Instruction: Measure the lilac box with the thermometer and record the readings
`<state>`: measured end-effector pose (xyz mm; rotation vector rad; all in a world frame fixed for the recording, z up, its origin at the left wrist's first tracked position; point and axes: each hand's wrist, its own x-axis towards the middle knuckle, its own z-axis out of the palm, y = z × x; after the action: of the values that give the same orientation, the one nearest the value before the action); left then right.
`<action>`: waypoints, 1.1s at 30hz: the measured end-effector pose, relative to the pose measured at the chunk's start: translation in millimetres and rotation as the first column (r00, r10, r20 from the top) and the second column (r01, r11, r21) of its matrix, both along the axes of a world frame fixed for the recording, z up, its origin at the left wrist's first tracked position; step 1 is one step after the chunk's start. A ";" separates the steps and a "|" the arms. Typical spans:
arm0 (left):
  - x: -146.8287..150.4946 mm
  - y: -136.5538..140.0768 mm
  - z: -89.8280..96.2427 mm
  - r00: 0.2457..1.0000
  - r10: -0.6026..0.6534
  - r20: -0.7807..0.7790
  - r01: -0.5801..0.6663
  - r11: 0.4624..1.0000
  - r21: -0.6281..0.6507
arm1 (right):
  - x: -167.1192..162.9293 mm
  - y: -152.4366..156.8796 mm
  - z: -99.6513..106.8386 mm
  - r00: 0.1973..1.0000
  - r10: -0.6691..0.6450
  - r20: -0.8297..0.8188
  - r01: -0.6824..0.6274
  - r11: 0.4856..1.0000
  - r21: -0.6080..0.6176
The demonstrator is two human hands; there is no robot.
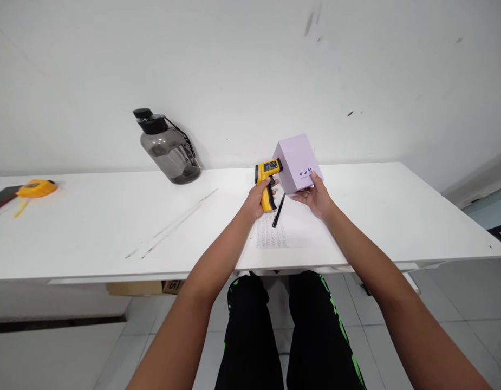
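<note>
My left hand point(259, 198) is closed around the handle of a yellow and black infrared thermometer point(268, 169). Its nose points right, right up against the side of a lilac box point(300, 161); whether the two touch I cannot tell. With thumb on the front face and fingers under the lower edge, my right hand point(316, 198) grips the box, which is tilted. Below the thermometer, a black pen point(278, 211) lies on a sheet of paper point(291, 238) covered partly with rows of handwriting.
A grey see-through water bottle point(171, 154) with a black cap stands near the wall at left. Farther left lie a yellow tape measure point(37, 188) and a dark flat object point(4, 198). Dark streaks mark the white table point(91, 227). Its front edge runs above my knees.
</note>
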<state>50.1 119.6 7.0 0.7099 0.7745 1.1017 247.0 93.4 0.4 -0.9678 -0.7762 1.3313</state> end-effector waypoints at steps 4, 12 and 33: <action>-0.8 1.1 -1.9 1.000 -0.001 0.005 0.001 1.000 0.001 | 0.1 0.6 0.0 1.000 -0.001 0.003 0.001 1.000 -0.004; -1.1 1.6 -2.3 1.000 -0.005 0.000 0.005 1.000 0.001 | 0.7 1.3 -0.8 1.000 -0.001 0.012 0.001 1.000 -0.006; -2.3 1.3 -2.0 0.999 -0.036 0.041 0.036 0.999 0.008 | -2.0 -1.4 -3.9 0.964 -0.240 0.111 0.229 0.968 0.100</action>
<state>47.9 120.8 5.0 0.7029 0.7204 1.0837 245.0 91.9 -3.5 -1.0453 -0.7794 1.0329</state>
